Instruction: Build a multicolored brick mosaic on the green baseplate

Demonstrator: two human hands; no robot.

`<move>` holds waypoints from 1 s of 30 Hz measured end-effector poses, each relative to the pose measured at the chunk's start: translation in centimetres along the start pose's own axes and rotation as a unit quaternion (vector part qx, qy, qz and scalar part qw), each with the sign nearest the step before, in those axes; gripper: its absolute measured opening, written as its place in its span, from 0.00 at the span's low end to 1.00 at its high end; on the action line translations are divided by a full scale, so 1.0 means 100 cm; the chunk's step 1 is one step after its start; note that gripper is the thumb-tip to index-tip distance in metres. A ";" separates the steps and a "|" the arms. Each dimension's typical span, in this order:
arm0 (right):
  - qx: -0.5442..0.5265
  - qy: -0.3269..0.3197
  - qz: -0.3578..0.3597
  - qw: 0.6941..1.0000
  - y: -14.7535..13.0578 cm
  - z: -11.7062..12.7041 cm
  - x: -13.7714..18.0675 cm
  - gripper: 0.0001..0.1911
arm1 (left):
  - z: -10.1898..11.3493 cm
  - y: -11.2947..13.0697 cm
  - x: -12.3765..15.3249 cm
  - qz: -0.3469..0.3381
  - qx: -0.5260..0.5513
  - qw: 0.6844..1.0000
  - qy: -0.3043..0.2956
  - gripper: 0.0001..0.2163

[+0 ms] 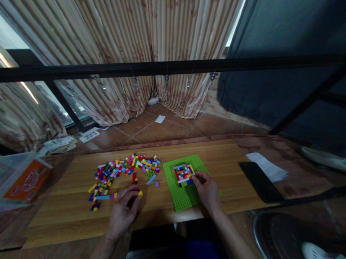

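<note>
A green baseplate (184,197) lies on the wooden table (71,216), carrying a small multicoloured block of bricks (183,173). My right hand (207,190) rests on the plate, its fingertips touching the right side of that block. To the left, a curved heap of loose coloured bricks (122,167) is spread on the table. My left hand (123,211) sits below the heap with fingers curled in a pinch on a small yellow brick (140,193), near a red brick (134,178).
A black phone (259,181) and a white paper (267,167) lie at the table's right end. An orange box in a clear bag (25,184) sits at the left. A black bar (175,68) crosses above. A fan (300,242) stands lower right.
</note>
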State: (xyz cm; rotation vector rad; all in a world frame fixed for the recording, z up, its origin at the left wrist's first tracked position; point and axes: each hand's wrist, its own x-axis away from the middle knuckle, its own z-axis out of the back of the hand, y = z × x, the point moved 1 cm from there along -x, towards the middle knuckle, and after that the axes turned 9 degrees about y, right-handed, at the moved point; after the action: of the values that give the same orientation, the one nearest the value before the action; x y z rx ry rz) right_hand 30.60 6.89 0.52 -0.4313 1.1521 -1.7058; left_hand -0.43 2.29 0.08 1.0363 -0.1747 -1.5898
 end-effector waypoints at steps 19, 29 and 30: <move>-0.095 -0.212 0.232 0.944 -0.081 -0.050 0.085 0.13 | 0.003 0.013 0.000 0.001 -0.015 1.000 -0.005 0.04; -0.024 -0.251 0.268 0.930 -0.089 -0.089 0.087 0.12 | 0.005 0.018 -0.001 -0.019 -0.027 0.999 -0.016 0.04; -0.016 -0.252 0.269 0.929 -0.089 -0.089 0.088 0.12 | 0.005 0.018 -0.001 -0.020 -0.028 0.999 -0.018 0.04</move>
State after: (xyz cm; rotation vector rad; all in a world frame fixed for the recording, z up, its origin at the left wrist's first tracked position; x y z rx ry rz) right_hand 15.51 4.18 1.83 -0.4840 0.8170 -1.0162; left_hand 0.53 1.61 1.56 0.9744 -0.1345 -1.6402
